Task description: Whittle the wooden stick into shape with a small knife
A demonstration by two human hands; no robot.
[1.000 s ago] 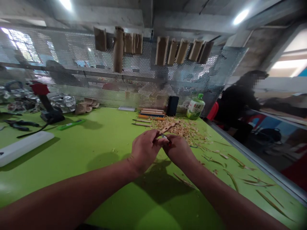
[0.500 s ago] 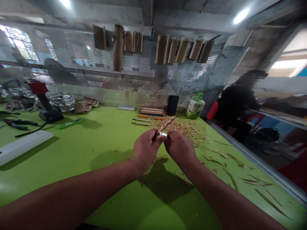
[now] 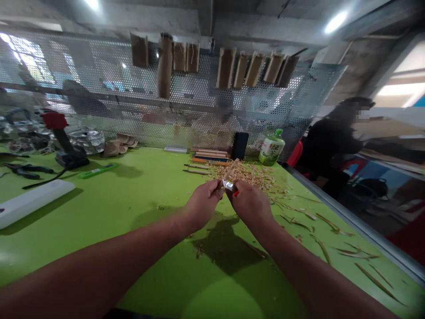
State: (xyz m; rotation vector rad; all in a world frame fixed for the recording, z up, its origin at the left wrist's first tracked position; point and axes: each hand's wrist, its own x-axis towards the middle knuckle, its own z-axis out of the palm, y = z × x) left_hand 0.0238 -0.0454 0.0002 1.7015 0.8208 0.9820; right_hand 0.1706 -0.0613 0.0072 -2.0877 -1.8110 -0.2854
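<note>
My left hand [image 3: 205, 201], fingers closed, pinches a thin wooden stick [image 3: 229, 172] that points away over the pile of wood shavings [image 3: 254, 175]. In my right hand [image 3: 250, 201] is a knife with a shiny blade [image 3: 228, 184] and a bit of red handle [image 3: 236, 193] showing; most of its grip is hidden by the fingers. The blade lies against or right beside the stick near my left fingertips; exact contact is too small to tell. Both hands hover close together above the green table [image 3: 149, 261].
Behind the hands lie several thin sticks [image 3: 195, 171], a dark upright box [image 3: 239, 145] and a green-capped bottle [image 3: 272, 147]. Long peelings [image 3: 320, 248] scatter at right. At left are a white bar [image 3: 36, 203], a green cutter [image 3: 98, 170], pliers [image 3: 28, 170] and a power drill [image 3: 59, 133]. A person [image 3: 332, 137] sits at right.
My hands have drawn slightly apart, and more of the blade and red handle shows. The stick's far end has swung a little left and looks shorter. The view has shifted slightly.
</note>
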